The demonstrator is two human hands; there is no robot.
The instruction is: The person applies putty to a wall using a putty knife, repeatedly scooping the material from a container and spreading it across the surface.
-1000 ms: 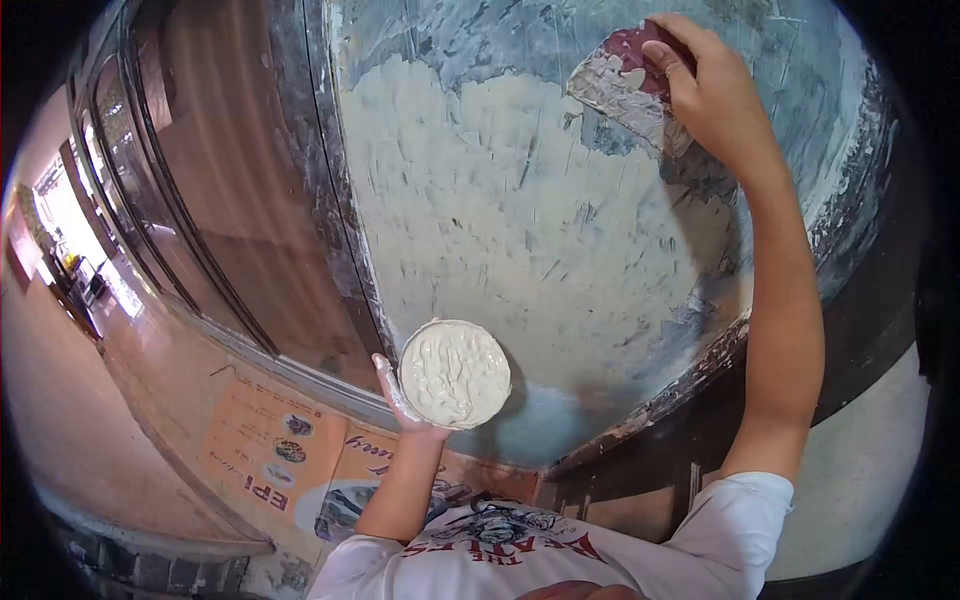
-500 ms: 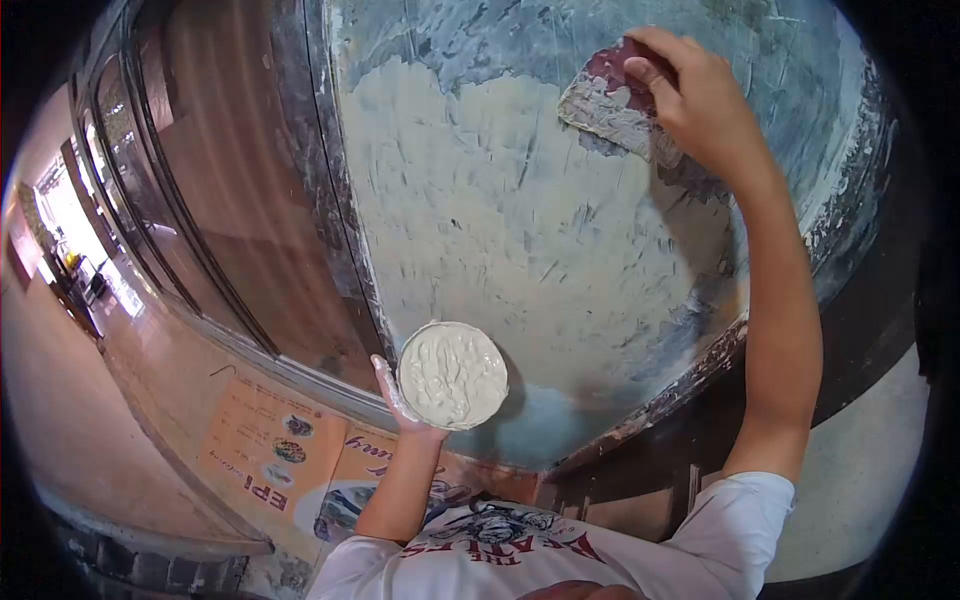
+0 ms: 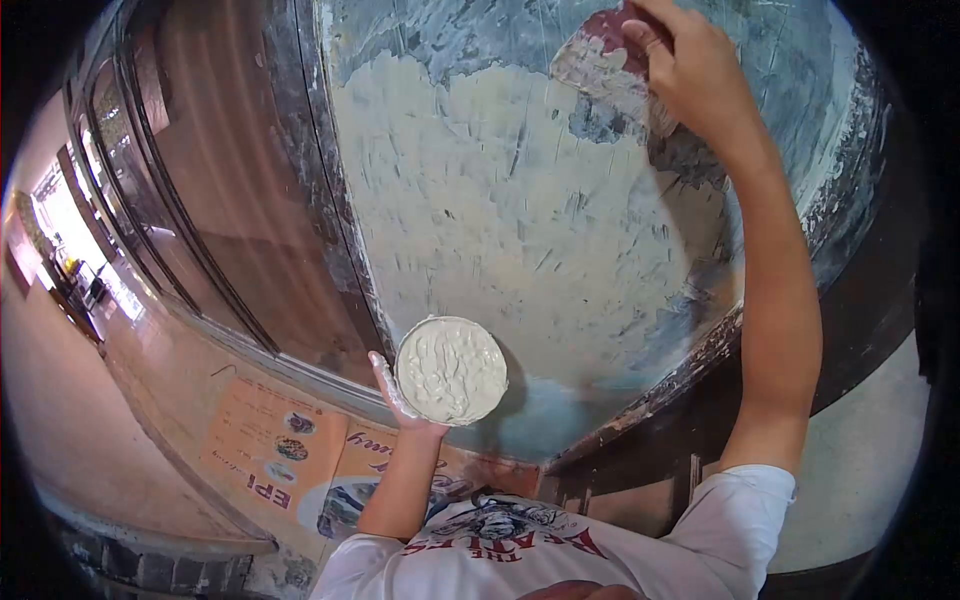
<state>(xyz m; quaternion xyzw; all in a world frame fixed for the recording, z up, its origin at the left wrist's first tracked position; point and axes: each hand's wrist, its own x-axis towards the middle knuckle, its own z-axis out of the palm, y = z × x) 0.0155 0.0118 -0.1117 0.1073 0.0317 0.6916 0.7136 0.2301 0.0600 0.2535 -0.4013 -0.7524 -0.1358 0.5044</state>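
The person's white shirt (image 3: 600,560) reads "THE BEATLES"; an orange printed sheet (image 3: 250,430) on the floor (image 3: 170,380) shows "EPI", smaller print illegible.

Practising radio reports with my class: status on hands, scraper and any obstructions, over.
Right hand gripping maroon, paste-smeared scraper at the partly coated wall. Left hand supporting round load of pale paste. No obstruction visible around scraper.

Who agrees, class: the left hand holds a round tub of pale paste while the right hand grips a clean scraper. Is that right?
Not quite: the left hand holds a round tub of pale paste, but the head view shows the right hand gripping a smeared scraper, not a clean one.
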